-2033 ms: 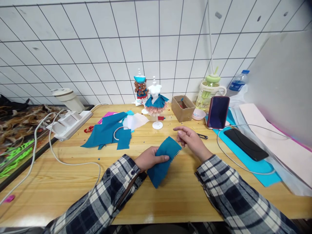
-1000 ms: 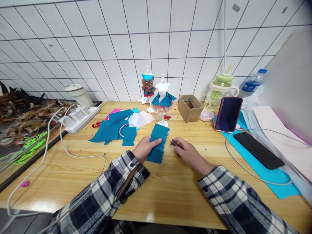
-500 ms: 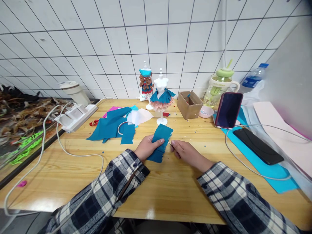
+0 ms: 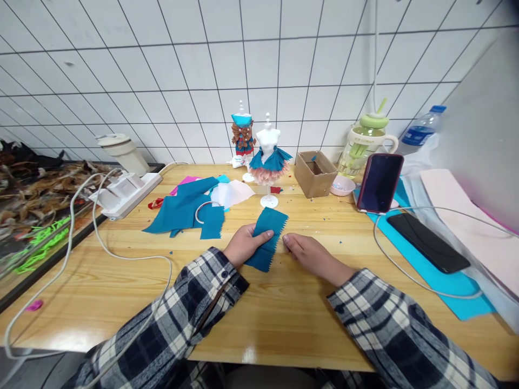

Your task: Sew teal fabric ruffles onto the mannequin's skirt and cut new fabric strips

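My left hand (image 4: 248, 244) grips a strip of teal fabric (image 4: 268, 227), thumb on top and fingers beneath. The strip's right edge is cut in a zigzag, and it is held above the table. Just right of that edge, my right hand (image 4: 303, 252) is closed in a pinch, apart from the fabric; whatever is between its fingertips is too small to make out. Beyond the hands stands a small white dress form (image 4: 268, 138) wearing a teal and pink ruffled skirt (image 4: 271, 166). More teal fabric (image 4: 178, 210) lies to the left, with a pale ring (image 4: 198, 212) on it.
A second dressed form (image 4: 242, 135) stands behind. At the back right are a cardboard box (image 4: 316, 175), a pink dish (image 4: 343, 186), a drink bottle (image 4: 365, 140) and an upright phone (image 4: 380, 183). Another phone (image 4: 427, 243) lies flat. A power strip (image 4: 127, 197) and cables occupy the left.
A thin dark line between my right fingertips and the fabric edge no longer shows. Both hands are nearly where they were, and the left keeps its hold on the fabric.
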Tool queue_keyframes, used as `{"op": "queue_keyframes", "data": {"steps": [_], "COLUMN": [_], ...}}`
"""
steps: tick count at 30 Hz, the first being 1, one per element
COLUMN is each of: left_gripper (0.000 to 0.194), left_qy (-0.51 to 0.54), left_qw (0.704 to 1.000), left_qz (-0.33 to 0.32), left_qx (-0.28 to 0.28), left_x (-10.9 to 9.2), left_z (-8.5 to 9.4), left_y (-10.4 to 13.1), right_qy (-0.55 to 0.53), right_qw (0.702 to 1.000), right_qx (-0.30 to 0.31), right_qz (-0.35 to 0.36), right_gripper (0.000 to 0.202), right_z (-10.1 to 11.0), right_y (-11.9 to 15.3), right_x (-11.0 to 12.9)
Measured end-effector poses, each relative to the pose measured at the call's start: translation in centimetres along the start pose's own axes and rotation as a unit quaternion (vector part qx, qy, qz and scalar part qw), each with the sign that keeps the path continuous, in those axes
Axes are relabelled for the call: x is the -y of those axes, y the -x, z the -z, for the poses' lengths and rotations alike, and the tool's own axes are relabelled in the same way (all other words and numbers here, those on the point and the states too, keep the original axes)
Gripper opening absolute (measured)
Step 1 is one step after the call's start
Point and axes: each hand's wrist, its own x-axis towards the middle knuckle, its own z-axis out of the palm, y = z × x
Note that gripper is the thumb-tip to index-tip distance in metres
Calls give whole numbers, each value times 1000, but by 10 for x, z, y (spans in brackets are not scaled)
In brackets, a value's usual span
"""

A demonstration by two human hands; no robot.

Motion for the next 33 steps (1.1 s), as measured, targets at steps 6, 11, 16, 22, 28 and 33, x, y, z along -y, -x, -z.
{"op": "queue_keyframes", "data": {"steps": [6,11,16,22,28,33], "left_gripper": [34,33,36,35,36,37], "left_qy": [-9,10,1,-13,-25,-58], "left_qw": [1000,1000,1000,1000,1000,998], "left_qz": [-14,-1,6,0,-6,-17], "left_qx": [-4,8,4,3,6,3], "left_x": [1,1,0,-2,0,0], "left_z": [1,1,0,0,0,1], "left_y": [-1,-1,0,1,0,-1], "right_qy": [-5,8,27,27,28,45], "right_qw": [1000,1000,1000,1000,1000,999], "right_qx": [3,6,5,9,11,14], "right_qz": [-7,-13,-8,-6,-8,-2], "right_gripper": [44,45,44,43,42,42], "right_z": [0,1,2,2,2,2], "right_y": [0,0,-1,-2,-2,-3], "right_x": [-1,2,3,2,2,3]}}
